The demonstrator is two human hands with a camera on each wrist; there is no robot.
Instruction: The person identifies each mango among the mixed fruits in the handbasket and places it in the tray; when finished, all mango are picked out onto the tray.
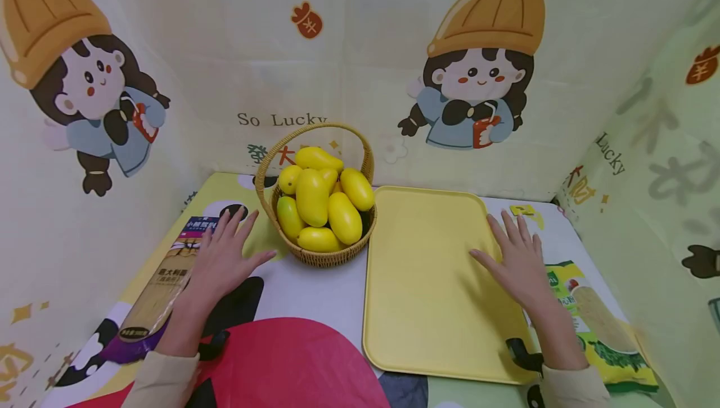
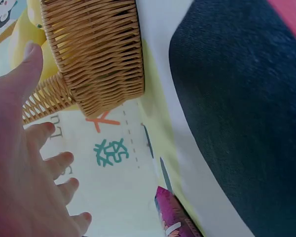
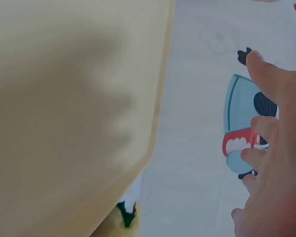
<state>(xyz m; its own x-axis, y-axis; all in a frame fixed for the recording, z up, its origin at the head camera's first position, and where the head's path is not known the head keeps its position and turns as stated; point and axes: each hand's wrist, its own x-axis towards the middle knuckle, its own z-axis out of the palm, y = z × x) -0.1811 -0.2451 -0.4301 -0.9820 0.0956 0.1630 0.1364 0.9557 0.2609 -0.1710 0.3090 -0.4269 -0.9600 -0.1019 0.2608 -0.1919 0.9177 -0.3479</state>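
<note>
A wicker basket [image 1: 323, 259] with an arched handle holds several yellow mangoes [image 1: 312, 198] at the back of the table. My left hand [image 1: 225, 264], fingers spread and holding nothing, hovers to the left of it and overlaps a pack of noodles [image 1: 154, 295]. In the left wrist view the thumb overlaps the basket [image 2: 96, 54] and its yellow fruit. Over the right edge of a yellow tray [image 1: 427, 283] my right hand [image 1: 520, 264] is spread with nothing in it. The tray [image 3: 64, 163] carries that hand's shadow in the right wrist view.
A yellow-green food packet [image 1: 604, 320] lies right of the tray, beside the right forearm. Printed cloth walls [image 1: 349, 77] enclose the back and both sides. A patterned cloth with a large red shape [image 1: 292, 364] covers the table. A small yellow packet [image 1: 522, 210] lies at the back right.
</note>
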